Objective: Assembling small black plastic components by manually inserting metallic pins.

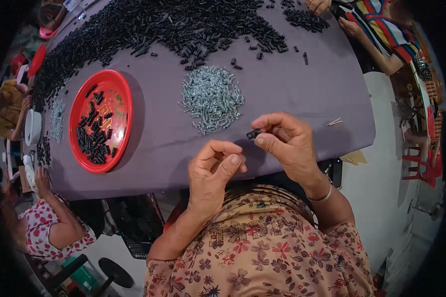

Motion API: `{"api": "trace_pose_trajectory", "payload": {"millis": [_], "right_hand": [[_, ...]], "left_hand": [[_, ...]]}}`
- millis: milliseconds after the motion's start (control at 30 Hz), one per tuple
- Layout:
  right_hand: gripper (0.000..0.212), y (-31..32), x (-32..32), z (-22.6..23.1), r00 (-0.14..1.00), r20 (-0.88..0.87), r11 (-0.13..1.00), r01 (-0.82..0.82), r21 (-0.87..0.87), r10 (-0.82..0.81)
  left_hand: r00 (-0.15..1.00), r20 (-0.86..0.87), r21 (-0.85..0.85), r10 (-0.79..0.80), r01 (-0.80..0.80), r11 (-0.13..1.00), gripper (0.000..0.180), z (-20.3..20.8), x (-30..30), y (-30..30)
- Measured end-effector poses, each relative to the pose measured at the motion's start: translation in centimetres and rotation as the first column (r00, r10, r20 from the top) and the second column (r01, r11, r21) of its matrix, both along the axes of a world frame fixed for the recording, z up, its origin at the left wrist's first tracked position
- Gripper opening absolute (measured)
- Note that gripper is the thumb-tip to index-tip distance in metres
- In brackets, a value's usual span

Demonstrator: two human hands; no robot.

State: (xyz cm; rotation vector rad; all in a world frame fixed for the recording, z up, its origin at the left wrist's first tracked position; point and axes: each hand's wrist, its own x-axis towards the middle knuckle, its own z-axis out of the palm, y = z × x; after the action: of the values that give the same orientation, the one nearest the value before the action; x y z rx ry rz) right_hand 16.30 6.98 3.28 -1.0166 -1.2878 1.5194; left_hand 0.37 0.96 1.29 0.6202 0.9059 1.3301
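Between the thumb and forefinger of my right hand point(290, 146) is a small black plastic part point(252, 134), its tip pointing left. My left hand point(214, 171) is just left of it, apart from it, with thumb and curled fingers pinched together. Whatever those fingers hold, if anything, is too small to see. Beyond my hands lies a heap of small silvery coil springs point(211, 98). Left of the springs stands a red oval tray point(128, 106) with several black plastic parts point(91, 141) in it.
A big pile of black parts point(168, 22) covers the far side of the purple-grey tablecloth point(158, 163). Thin pale sticks point(335, 122) lie at the right. A co-worker's arm point(64, 225) rests at the left edge; another person's hand point(319, 6) is at the far right.
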Motion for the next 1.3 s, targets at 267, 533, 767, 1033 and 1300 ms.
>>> {"api": "trace_pose_trajectory", "payload": {"millis": [267,533,767,1033,1300], "right_hand": [[0.023,-1.5,0.0,0.6,0.969,0.248,0.922,-0.090,0.378,-0.007],[0.020,-1.9,-0.3,1.4,0.939,0.344,0.854,-0.159,0.496,-0.026],[0.019,-1.7,0.2,0.3,0.964,0.264,0.882,-0.149,0.446,0.030],[0.021,-1.5,0.1,-0.3,0.965,0.261,0.877,-0.144,0.459,0.021],[0.021,-1.6,0.1,1.1,0.933,0.360,0.824,-0.193,0.532,-0.014]], "left_hand": [[0.986,0.166,-0.016,0.005,-0.003,1.000,0.019,0.6,0.3,-0.8],[0.980,0.199,-0.004,0.006,-0.006,1.000,0.019,0.6,0.4,-1.1],[0.982,0.188,-0.027,-0.001,0.007,1.000,0.018,0.5,0.5,-1.0],[0.985,0.167,-0.030,0.032,-0.028,0.999,0.020,0.6,0.6,-0.8],[0.936,0.346,-0.068,-0.063,0.092,0.993,0.016,-0.3,0.2,-0.6]]}}
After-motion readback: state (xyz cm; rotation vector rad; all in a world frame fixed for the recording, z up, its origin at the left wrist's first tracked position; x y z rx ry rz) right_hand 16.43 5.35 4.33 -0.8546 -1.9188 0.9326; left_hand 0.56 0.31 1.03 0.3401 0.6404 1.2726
